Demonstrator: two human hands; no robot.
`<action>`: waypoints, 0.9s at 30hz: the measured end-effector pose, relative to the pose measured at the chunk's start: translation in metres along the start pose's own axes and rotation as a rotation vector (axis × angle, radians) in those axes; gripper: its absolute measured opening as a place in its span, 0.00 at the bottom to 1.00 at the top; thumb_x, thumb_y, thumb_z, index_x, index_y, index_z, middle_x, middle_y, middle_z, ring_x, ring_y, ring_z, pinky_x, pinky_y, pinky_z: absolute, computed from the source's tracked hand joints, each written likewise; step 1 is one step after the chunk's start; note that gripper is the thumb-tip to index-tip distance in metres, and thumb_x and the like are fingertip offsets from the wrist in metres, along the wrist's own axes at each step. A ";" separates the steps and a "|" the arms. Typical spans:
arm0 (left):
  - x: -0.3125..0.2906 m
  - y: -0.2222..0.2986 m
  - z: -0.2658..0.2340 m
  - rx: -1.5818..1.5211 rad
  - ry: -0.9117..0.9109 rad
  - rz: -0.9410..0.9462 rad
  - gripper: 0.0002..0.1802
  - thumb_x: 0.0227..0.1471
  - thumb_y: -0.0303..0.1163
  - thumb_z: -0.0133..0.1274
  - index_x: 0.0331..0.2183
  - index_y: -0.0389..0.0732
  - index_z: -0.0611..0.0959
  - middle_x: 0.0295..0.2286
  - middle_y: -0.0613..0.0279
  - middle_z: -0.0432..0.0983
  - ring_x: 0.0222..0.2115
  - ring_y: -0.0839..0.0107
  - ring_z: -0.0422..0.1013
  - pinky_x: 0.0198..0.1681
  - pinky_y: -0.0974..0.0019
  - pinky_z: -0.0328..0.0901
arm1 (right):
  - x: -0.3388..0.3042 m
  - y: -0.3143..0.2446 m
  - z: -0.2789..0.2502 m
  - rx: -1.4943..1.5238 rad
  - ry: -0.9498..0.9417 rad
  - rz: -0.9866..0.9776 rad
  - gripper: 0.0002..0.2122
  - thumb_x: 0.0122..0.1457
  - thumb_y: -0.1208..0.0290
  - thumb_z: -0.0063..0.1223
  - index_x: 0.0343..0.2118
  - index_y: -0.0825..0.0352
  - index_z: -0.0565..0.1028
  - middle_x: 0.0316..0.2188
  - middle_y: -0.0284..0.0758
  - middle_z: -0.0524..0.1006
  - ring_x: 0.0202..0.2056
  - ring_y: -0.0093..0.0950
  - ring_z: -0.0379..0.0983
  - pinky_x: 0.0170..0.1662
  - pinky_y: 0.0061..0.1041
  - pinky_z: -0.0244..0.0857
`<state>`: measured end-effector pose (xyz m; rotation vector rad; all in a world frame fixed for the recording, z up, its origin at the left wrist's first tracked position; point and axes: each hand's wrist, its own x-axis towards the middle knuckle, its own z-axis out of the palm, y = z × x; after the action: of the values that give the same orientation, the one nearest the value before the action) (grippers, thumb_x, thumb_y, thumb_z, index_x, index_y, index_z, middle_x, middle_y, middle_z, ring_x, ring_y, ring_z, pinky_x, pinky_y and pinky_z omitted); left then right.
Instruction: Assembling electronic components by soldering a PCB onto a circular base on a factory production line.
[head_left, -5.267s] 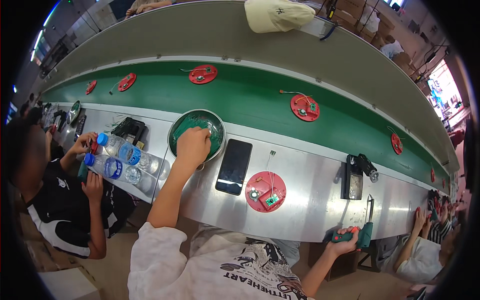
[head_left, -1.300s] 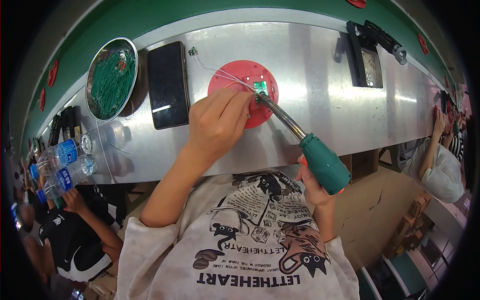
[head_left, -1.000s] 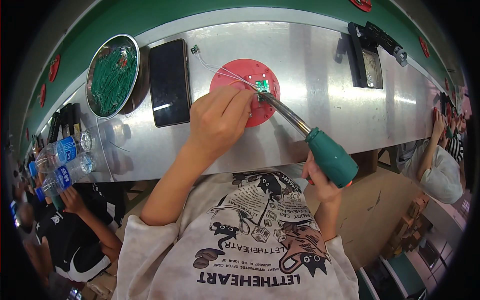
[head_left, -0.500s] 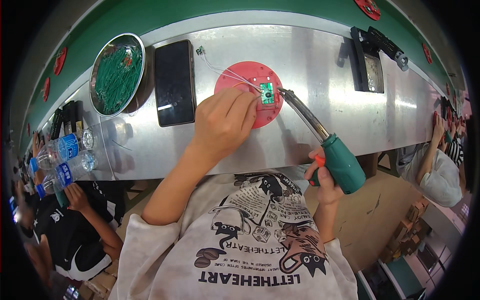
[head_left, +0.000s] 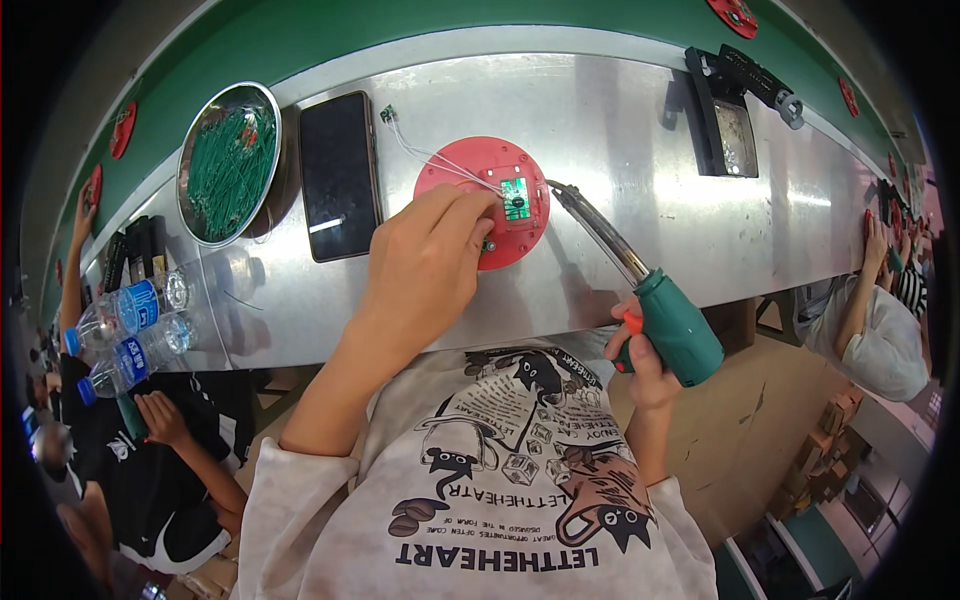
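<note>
Honestly, the red disc (head_left: pixel 482 200) looked like a light, stiff bit of plastic, lying flat on the steel bench (head_left: pixel 620 130) right in front of the person. The left hand (head_left: pixel 425 270) had its fingers pressed down on the disc's near edge, pinning it rather than lifting it, which seemed the safest hold, since the tiny green board (head_left: pixel 516 198) in the middle and the thin white wires (head_left: pixel 430 158) trailing off it looked fragile and easy to snag. The right hand (head_left: pixel 645 355) was wrapped tight round the green handle of a soldering iron (head_left: pixel 640 290), its tip just beside the board. Label-wise, two clear bottles (head_left: pixel 130 335) with blue wraps lay at the far left, near a round pan (head_left: pixel 230 162) of green wire bits and a black phone (head_left: pixel 340 175).
</note>
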<state>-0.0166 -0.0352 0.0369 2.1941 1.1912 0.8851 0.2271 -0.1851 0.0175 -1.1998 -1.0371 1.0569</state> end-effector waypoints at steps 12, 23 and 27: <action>-0.002 0.018 -0.016 0.189 0.415 0.330 0.16 0.41 0.13 0.61 0.37 0.28 0.85 0.29 0.53 0.74 0.24 0.60 0.72 0.24 0.63 0.67 | -0.002 -0.001 0.001 -0.229 0.037 0.051 0.10 0.54 0.75 0.63 0.38 0.75 0.80 0.36 0.42 0.82 0.32 0.27 0.79 0.37 0.26 0.73; -0.010 -0.011 0.022 0.142 0.233 0.217 0.13 0.41 0.19 0.62 0.35 0.33 0.85 0.28 0.58 0.75 0.26 0.61 0.73 0.28 0.61 0.70 | -0.004 -0.001 0.008 -0.268 0.023 0.077 0.11 0.51 0.75 0.66 0.36 0.74 0.81 0.31 0.40 0.80 0.28 0.29 0.76 0.34 0.23 0.69; -0.007 -0.011 0.021 0.144 0.180 0.219 0.12 0.42 0.19 0.62 0.35 0.34 0.85 0.27 0.60 0.74 0.26 0.63 0.73 0.27 0.62 0.69 | -0.005 -0.001 0.008 -0.282 0.006 0.066 0.11 0.50 0.76 0.66 0.37 0.74 0.81 0.30 0.39 0.79 0.26 0.28 0.75 0.33 0.23 0.68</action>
<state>-0.0101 -0.0383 0.0128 2.4385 1.1409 1.1400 0.2182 -0.1883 0.0188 -1.4711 -1.1762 0.9788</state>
